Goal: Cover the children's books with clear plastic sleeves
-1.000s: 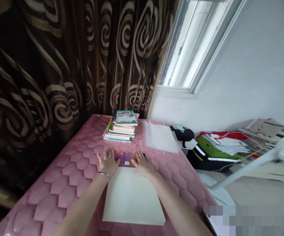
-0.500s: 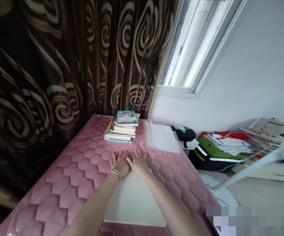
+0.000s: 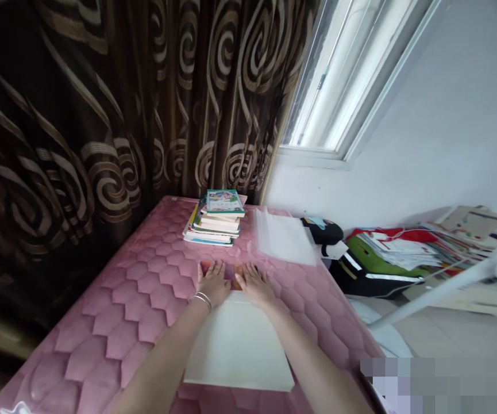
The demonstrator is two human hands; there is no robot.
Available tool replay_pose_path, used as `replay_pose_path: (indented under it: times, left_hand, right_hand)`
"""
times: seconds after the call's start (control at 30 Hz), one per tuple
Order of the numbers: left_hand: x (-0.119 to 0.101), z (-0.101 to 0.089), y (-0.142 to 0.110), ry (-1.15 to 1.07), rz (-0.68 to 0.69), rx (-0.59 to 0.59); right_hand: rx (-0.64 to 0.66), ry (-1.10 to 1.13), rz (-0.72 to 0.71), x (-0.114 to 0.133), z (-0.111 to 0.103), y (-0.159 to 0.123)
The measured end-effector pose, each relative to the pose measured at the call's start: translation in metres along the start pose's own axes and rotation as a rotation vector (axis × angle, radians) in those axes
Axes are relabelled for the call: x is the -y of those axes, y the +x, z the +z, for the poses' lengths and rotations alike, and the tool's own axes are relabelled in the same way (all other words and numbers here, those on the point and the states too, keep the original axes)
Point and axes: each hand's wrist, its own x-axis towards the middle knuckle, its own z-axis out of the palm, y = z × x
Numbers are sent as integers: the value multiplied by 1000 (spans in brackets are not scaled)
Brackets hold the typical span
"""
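Your left hand point(image 3: 212, 284) and right hand point(image 3: 253, 286) lie flat on a purple-orange printed card point(image 3: 231, 275), perhaps a book cover, its near edge meeting a flat cream board point(image 3: 238, 345).

Swirled brown curtains point(image 3: 101, 115) hang beside a bright window point(image 3: 330, 75).

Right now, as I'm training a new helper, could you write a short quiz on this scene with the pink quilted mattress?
1. Which has the thin silver bangles at its wrist: the left hand or the right hand?
2. True or false: the stack of paperback books stands on the clear plastic sleeve.
3. Which lies nearer the hands: that stack, or the flat cream-white rectangular board?

Key: 1. The left hand. 2. False: the stack stands beside the sleeve. 3. The flat cream-white rectangular board.
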Motion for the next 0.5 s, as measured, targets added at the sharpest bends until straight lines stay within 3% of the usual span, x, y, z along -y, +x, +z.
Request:
replay_pose_path:
  times: [0.27,0.37,0.43,0.5]
  left_hand:
    - [39,-21,-9,78,-262,-13]
    - [34,-22,-13,165,-351,-105]
    - [20,-19,-14,203,-314,-166]
    - [4,-16,-13,169,-136,-146]
  right_hand:
    - [9,22,-14,-1,-2,0]
    - [4,14,-21,0,-3,-2]
    - [-5,13,-22,1,-3,-3]
    - [-14,10,-22,0,-3,-4]
